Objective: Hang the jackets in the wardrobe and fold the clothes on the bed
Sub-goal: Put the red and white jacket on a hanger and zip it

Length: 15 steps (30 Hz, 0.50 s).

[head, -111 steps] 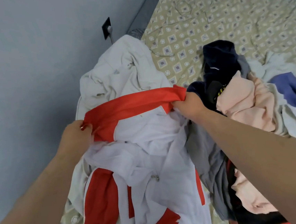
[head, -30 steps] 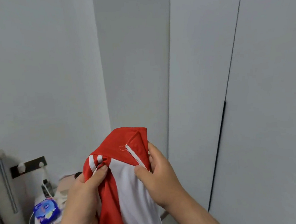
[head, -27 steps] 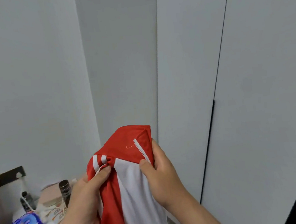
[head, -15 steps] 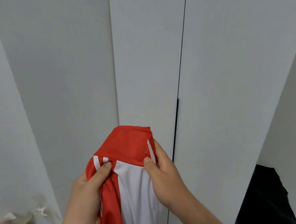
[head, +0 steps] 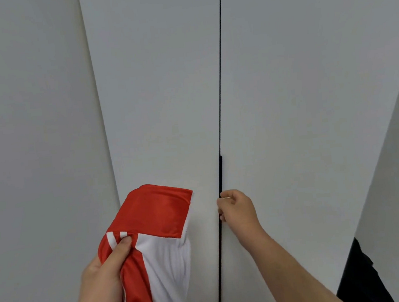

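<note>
Head view: left grip (head: 105, 287) holds jacket (head: 160, 213), hem cut off; right grip (head: 238, 210) seemingly hooks wardrobe door (head: 312, 115) edge.

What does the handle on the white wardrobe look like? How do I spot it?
Find the two tall white wardrobe doors and follow the thin dark seam between them downward. Just above the right hand, the seam widens into a short black handle strip. It is the only thick black bar on those plain doors.
</note>
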{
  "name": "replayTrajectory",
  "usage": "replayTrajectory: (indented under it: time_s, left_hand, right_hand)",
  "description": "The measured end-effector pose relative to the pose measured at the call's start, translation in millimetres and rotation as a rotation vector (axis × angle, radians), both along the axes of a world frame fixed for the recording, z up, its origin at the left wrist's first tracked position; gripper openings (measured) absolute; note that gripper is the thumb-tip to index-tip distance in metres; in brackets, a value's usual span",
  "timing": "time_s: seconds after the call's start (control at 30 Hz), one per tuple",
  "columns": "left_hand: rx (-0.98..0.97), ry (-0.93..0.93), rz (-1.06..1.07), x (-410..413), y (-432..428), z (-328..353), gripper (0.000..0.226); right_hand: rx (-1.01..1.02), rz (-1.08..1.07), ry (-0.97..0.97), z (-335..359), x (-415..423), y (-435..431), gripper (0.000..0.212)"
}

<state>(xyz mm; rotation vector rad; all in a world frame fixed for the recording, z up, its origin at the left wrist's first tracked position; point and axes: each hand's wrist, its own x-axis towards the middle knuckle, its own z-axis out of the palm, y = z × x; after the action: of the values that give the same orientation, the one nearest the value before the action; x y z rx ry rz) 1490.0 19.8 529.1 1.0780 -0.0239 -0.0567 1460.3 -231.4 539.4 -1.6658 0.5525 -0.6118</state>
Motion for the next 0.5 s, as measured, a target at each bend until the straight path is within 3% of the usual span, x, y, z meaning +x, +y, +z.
replayTrajectory:
  time_s: [0.1,0.3,0.5]
  left_hand:
    - [0.039,0.062,-0.031,35,-20,-7,0.019]
    - [0.056,0.039,-0.089,73,-39,-12,0.008]
    - [0.108,0.035,-0.153,120,-37,-16,0.008]
  right_hand:
    - [-0.076,-0.128,0.019,6,37,-30,0.036]
    - [-0.164,-0.168,0.046,0,92,-50,0.009]
    - [-0.156,-0.43,0.015,-5,118,-41,0.014]
